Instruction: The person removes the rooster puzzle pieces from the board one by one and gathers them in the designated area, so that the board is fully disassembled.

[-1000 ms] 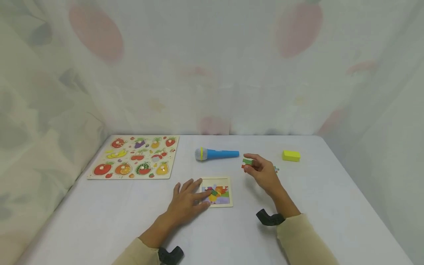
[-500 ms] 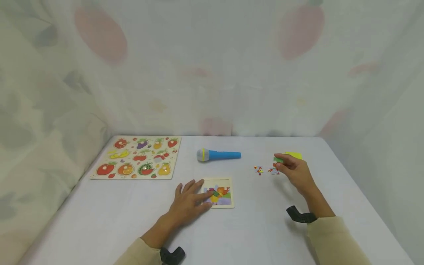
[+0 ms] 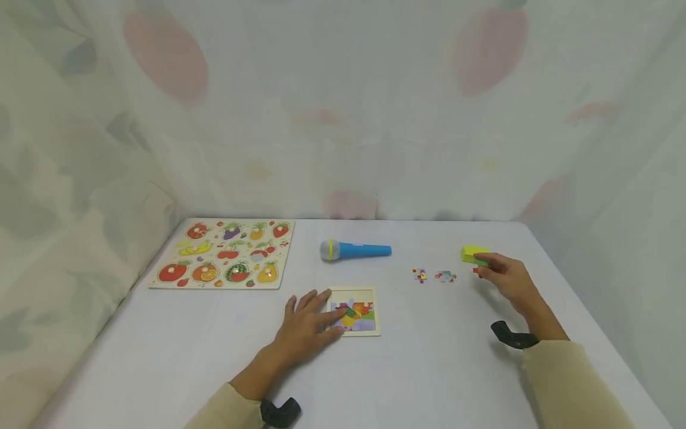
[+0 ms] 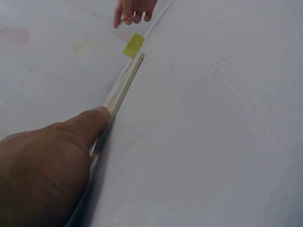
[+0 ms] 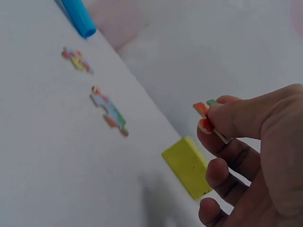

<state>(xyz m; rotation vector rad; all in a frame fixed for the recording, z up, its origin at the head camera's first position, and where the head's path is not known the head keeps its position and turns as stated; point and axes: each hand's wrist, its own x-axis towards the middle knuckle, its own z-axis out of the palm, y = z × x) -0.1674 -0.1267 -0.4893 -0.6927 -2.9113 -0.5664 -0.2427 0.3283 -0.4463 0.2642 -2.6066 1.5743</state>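
A small square picture puzzle (image 3: 379, 316) with a pale wooden frame lies on the white table, partly filled with coloured pieces in its lower part. My left hand (image 3: 302, 328) rests on its left side with fingers spread, forefinger over the picture. In the left wrist view, my thumb lies at the frame's edge. Raised off the table at right, my right hand (image 3: 509, 280) pinches a green and red-orange puzzle piece (image 5: 201, 109) between thumb and forefinger. Two loose puzzle pieces, one (image 3: 420, 274) partly yellow and another (image 3: 445, 276) mostly bluish, lie left of that hand.
Just behind the right fingertips sits a yellow block (image 3: 471, 252). A blue toy microphone (image 3: 361, 250) lies beyond the puzzle. At back left is a fruit puzzle board (image 3: 280, 257). Pale printed cloth (image 3: 343, 119) hangs behind the table.
My right hand has moved right, carrying the puzzle piece from near the microphone past the two loose pieces to the yellow block. The left hand stays on the puzzle.
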